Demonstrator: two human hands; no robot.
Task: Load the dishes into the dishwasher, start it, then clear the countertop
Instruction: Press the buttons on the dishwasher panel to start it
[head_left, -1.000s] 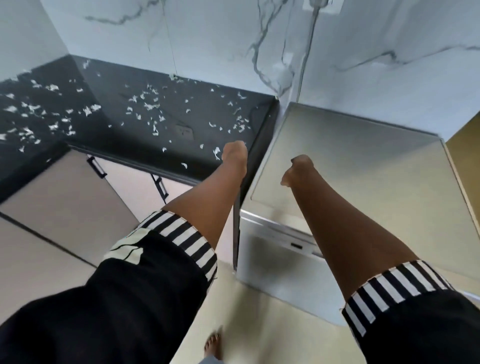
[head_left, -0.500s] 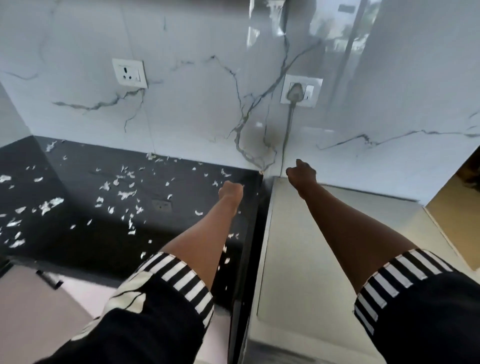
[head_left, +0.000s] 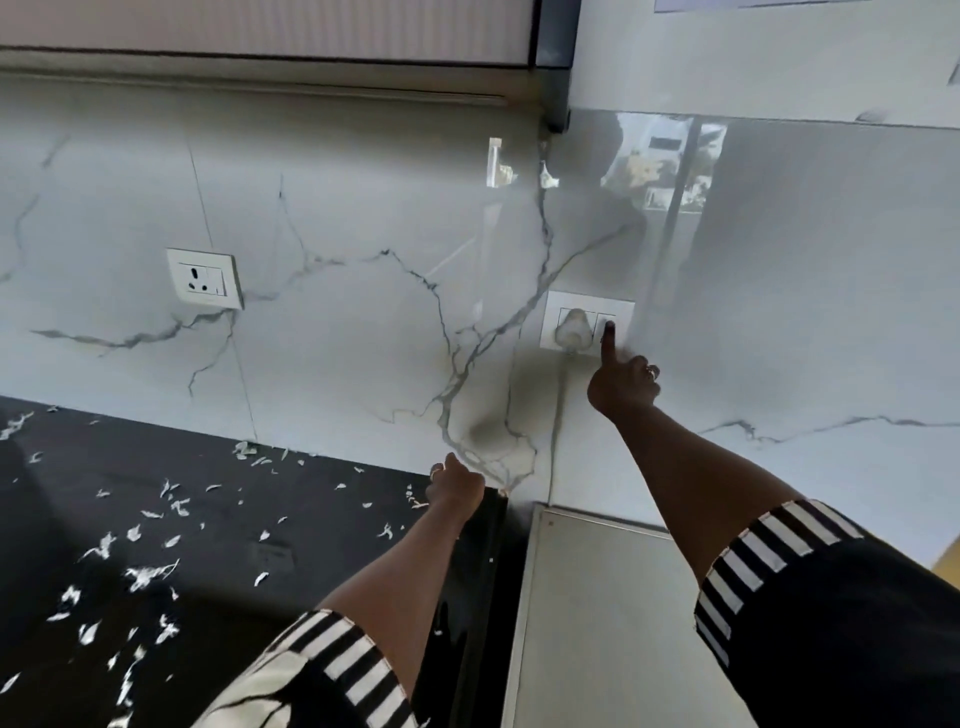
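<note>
My right hand (head_left: 623, 382) reaches up to the white wall socket plate (head_left: 626, 307). Its straight index finger presses the switch (head_left: 607, 323) beside the white plug (head_left: 571, 331); the other fingers are curled. The plug's cable (head_left: 559, 415) runs down the wall behind the steel dishwasher top (head_left: 597, 597) at lower right. My left hand (head_left: 456, 487) is curled into a fist holding nothing, at the back right corner of the black countertop (head_left: 218, 545). White scraps (head_left: 148, 571) litter the countertop.
A second, unused wall socket (head_left: 205, 278) sits on the marble backsplash at left. An upper cabinet's underside (head_left: 260, 62) hangs above. A narrow dark gap (head_left: 511, 597) separates the countertop's end from the dishwasher.
The view has tilted up from the dishwasher to the wall. My right hand rose from above the dishwasher top to the socket and put out its index finger onto the switch. My left hand stayed curled.
</note>
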